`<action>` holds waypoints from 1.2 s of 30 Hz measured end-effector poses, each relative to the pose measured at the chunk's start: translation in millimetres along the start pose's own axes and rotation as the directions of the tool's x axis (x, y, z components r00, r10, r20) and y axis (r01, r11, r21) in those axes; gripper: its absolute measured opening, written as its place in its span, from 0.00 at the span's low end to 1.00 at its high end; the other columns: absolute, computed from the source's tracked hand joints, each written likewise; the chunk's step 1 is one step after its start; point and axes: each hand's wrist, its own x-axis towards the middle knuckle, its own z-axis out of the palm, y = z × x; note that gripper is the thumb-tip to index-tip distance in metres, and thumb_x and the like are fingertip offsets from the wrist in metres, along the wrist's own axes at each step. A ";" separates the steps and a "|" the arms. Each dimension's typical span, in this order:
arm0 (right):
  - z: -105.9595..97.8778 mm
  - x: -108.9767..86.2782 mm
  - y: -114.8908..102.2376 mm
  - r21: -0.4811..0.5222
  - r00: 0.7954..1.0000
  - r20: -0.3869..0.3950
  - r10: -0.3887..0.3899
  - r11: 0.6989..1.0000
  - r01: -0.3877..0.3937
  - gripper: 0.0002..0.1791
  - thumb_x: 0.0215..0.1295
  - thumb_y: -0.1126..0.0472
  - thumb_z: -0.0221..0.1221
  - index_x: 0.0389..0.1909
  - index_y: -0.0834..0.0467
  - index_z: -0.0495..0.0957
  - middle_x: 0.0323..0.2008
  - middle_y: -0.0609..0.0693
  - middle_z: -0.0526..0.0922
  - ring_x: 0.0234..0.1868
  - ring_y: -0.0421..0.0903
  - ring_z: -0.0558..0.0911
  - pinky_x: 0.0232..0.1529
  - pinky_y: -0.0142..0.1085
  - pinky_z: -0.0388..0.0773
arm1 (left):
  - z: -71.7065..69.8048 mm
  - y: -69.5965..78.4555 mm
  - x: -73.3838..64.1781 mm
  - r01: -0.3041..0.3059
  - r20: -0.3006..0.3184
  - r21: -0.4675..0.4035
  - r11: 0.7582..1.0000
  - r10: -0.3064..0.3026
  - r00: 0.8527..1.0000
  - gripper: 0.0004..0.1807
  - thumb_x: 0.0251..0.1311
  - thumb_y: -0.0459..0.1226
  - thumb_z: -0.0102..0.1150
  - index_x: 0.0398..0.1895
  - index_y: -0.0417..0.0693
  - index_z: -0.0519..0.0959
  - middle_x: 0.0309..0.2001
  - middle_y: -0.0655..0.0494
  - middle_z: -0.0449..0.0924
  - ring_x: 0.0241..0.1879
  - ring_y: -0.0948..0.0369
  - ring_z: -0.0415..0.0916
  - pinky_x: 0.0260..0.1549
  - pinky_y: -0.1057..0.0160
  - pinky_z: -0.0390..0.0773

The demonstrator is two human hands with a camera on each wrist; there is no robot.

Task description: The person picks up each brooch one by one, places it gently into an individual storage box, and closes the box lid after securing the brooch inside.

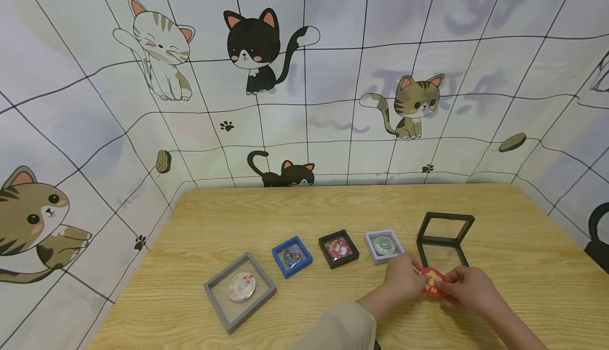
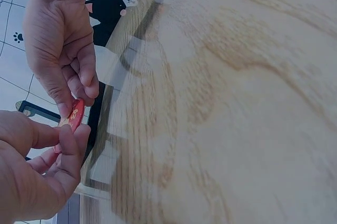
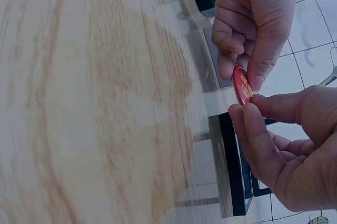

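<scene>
Both hands hold a round red button badge with a gold design, in front of an opened black display frame. My left hand pinches the badge's left edge, thumb on its face. From the other side, my right hand grips it between thumb and fingers. In the left wrist view the badge is tilted, seen nearly edge-on, with its face partly covered by fingertips. The right wrist view shows the badge above the table, between the two hands' fingertips. The black frame's two halves stand unfolded, one raised.
Left of the hands lie several closed display frames with round badges inside: a lilac frame, a black frame, a blue frame and a larger grey frame. All rest on the wooden table, before a cat-patterned cloth.
</scene>
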 end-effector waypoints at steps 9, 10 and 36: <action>-2.5 2.8 -0.7 0.045 1.000 -0.022 0.004 0.999 -0.003 0.09 0.55 0.71 0.57 0.31 0.74 0.69 0.20 0.55 0.80 0.21 0.45 0.80 0.22 0.34 0.77 | 3.6 3.8 4.5 -0.055 -0.070 0.103 0.993 0.062 0.996 0.10 0.47 0.33 0.65 0.20 0.46 0.71 0.15 0.60 0.64 0.12 0.70 0.63 0.12 0.73 0.65; -3.1 3.2 -0.7 0.041 1.000 -0.024 0.001 0.999 0.000 0.09 0.55 0.70 0.57 0.31 0.74 0.69 0.20 0.56 0.80 0.21 0.45 0.80 0.22 0.34 0.77 | 3.8 4.4 5.6 -0.071 -0.078 0.131 0.989 0.082 0.994 0.10 0.46 0.34 0.65 0.20 0.45 0.72 0.15 0.61 0.64 0.14 0.70 0.62 0.13 0.73 0.63; -18.3 20.8 0.7 0.061 0.998 -0.066 0.004 0.998 0.000 0.18 0.57 0.65 0.59 0.36 0.77 0.67 0.21 0.53 0.78 0.21 0.43 0.81 0.24 0.34 0.78 | 17.9 18.8 26.9 -0.132 -0.166 0.269 0.954 0.181 0.969 0.06 0.44 0.34 0.65 0.22 0.47 0.76 0.19 0.62 0.71 0.22 0.68 0.66 0.22 0.74 0.65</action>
